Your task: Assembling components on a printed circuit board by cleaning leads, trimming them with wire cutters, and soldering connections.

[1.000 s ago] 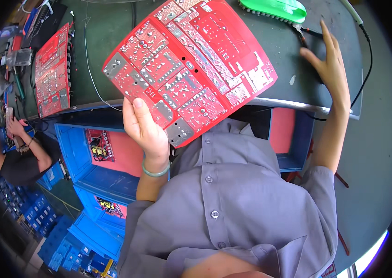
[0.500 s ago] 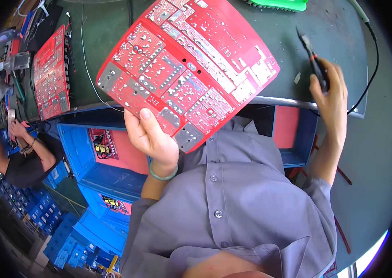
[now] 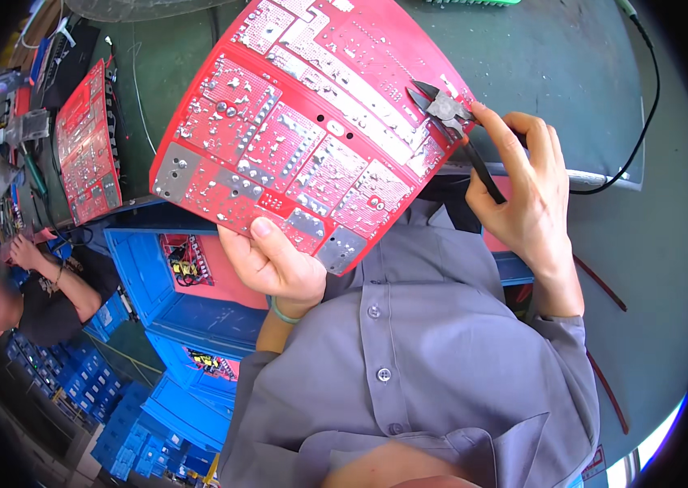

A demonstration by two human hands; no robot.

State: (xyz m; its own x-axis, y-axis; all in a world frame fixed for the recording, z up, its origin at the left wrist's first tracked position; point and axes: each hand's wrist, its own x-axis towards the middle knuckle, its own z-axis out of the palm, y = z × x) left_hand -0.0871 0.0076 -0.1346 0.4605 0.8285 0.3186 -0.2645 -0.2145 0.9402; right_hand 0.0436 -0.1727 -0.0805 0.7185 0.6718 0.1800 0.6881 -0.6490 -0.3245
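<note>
A large red circuit board (image 3: 283,150) with many silvery solder spots is tilted up in front of me. My left hand (image 3: 279,268) pinches its lower edge, thumb on the soldered face. In my right hand (image 3: 527,179) is a pair of side cutters (image 3: 448,110) with dark handles, fingers wrapped round them. The jaws stand apart over the board's right part; whether they touch it I cannot tell. The board's underside is hidden.
Another red board (image 3: 88,146) leans at the left of the green worktop (image 3: 555,49). Blue bins (image 3: 206,309) sit below the table's edge. A black cable (image 3: 653,106) hangs at the right. A co-worker (image 3: 59,285) sits at far left.
My right hand has brought the side cutters from over the worktop leftward to the board, and their jaws now show spread. The board has shifted slightly left.
</note>
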